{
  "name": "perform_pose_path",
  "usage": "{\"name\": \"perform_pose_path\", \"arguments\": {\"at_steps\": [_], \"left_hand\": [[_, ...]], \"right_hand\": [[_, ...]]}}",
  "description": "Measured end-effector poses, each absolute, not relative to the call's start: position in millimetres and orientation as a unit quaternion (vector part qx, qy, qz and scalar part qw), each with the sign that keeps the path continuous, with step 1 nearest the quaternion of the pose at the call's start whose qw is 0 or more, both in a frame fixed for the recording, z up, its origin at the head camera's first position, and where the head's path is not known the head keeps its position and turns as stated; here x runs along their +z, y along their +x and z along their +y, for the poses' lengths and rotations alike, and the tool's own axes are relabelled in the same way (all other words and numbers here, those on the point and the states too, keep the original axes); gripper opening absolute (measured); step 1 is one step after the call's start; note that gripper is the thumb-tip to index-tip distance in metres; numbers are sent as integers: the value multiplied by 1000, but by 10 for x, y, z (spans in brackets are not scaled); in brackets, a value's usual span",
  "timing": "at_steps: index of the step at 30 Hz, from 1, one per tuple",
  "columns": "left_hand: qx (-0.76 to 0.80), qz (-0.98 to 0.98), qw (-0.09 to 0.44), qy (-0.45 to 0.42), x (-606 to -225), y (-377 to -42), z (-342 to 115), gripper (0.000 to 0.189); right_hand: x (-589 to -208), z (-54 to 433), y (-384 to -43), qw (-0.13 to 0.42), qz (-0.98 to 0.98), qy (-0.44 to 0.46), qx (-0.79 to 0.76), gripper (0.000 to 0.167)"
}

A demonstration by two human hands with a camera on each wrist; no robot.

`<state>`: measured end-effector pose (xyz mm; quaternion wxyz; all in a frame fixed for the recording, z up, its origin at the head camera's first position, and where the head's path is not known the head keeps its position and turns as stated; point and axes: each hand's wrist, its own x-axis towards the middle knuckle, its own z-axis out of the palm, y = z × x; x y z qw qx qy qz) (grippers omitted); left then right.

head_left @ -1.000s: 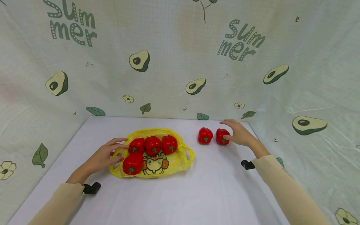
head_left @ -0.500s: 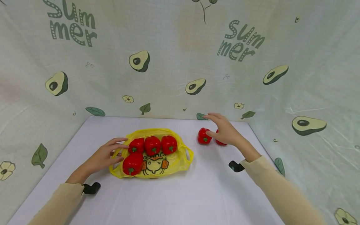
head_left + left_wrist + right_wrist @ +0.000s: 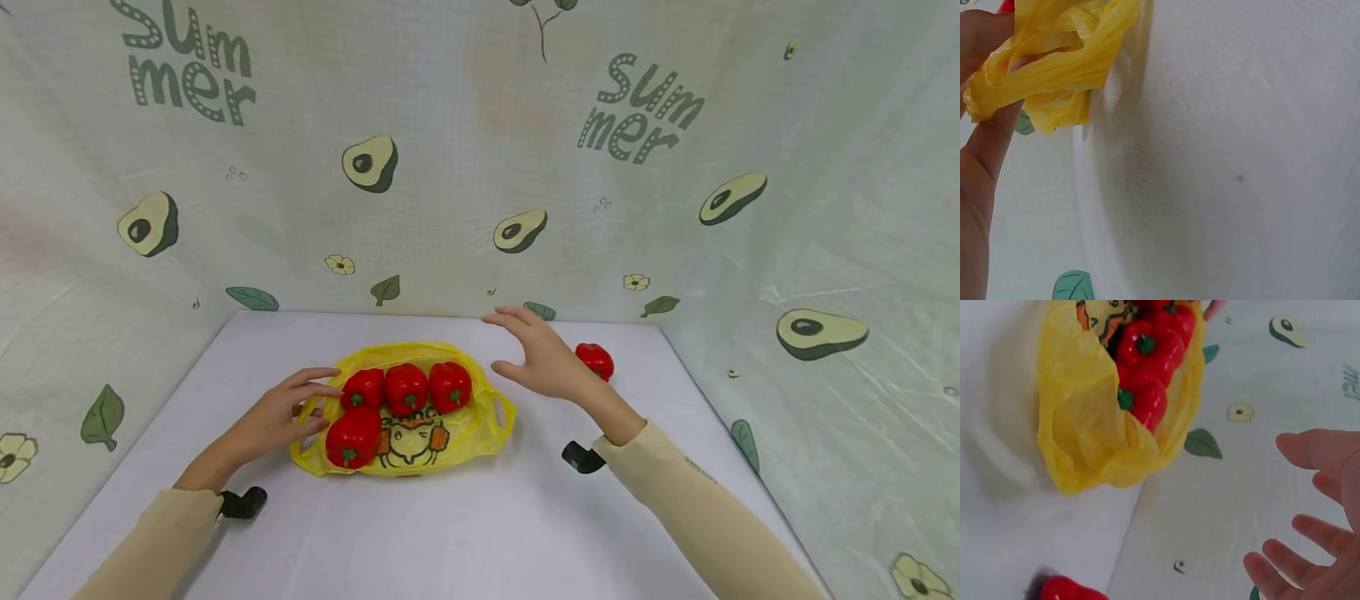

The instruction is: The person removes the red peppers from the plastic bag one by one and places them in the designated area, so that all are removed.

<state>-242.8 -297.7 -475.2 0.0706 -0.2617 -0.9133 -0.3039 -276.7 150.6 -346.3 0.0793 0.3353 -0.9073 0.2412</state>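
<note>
In the head view a yellow plastic bag (image 3: 476,433) with a printed cartoon lies spread on the table. Several red bell peppers (image 3: 406,389) with green stems sit on or in it, one nearer the front left (image 3: 353,437). My left hand (image 3: 273,419) is at the bag's left end; in the left wrist view the bag's handle (image 3: 1063,69) runs between its thumb and fingers. My right hand (image 3: 543,358), fingers spread and holding nothing, hovers right of the bag. Behind it, partly covered by the wrist, stands another bell pepper (image 3: 596,360).
The white table (image 3: 465,533) meets a hanging cloth (image 3: 442,100) with avocado prints along its back and sides. Black wrist devices, such as the one (image 3: 582,457) by the right sleeve, stick out below the cuffs.
My right hand has moved left from the right-hand pepper, over the other pepper, toward the bag. That other pepper is now hidden from the head view. My left hand and the bag stay put.
</note>
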Motion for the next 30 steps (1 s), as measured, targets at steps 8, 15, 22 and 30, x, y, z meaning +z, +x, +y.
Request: {"name": "perform_pose_path", "arguments": {"at_steps": [8,15,22,30], "left_hand": [[-304,-912,72,-264,-4707,-2457,-2987,44],[-312,-910,70,-265,-4730,-2433,-2973,43],[-314,-908,74,-267,-4744,-2422,-2973,43],[-311,-909,73,-266,-4731,-2417,-2969,43]], "right_hand": [[-3555,1100,-2658,58,-899,356,247,68],[-3716,727,-2547,22,-884,379,272,64],[-3947,427,-2444,3,-878,398,266,64],[-4096,228,-2395,-10,-877,404,261,61]]}}
